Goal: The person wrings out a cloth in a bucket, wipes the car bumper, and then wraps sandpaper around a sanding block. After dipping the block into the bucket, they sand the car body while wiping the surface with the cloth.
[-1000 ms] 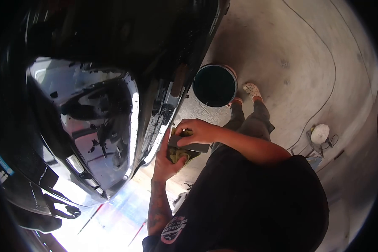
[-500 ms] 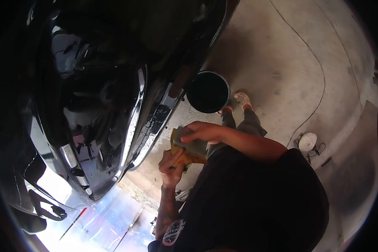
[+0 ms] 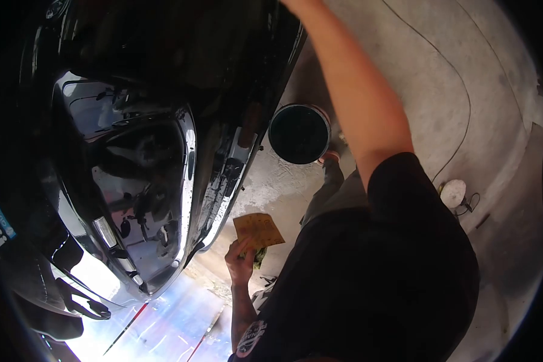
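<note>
A thin yellow-brown sheet [image 3: 259, 230] is held in the left hand [image 3: 240, 262] of the person. It is pinched near its lower left edge between the thumb and the fingers, so most of the sheet is stretched out past the fingertips, and its broad face with some small dark marks is turned to the camera. Under the sheet, just beside the same hand, a greenish thing [image 3: 259, 258] is partly seen; what it is, and how firmly it is gripped, cannot be told.

The two hands are kept well apart. The right arm [image 3: 368, 90] is extended away from the body, and it is cut by the top edge of the view; for this reason it cannot be told what is done or held by the right hand. The sheet lies far from this arm and near the front of the person's dark shirt [image 3: 368, 283].

At the left, much of the view is filled by a shiny black car [image 3: 145, 175]. Between its edge and the sheet, a narrow strip of floor [image 3: 422, 90] is seen. A round bucket [image 3: 326, 116], dark inside, is placed on the floor beside the car, near one foot [image 3: 330, 157]. Farther right, a cable [image 3: 466, 90] is laid in a curve.
</note>
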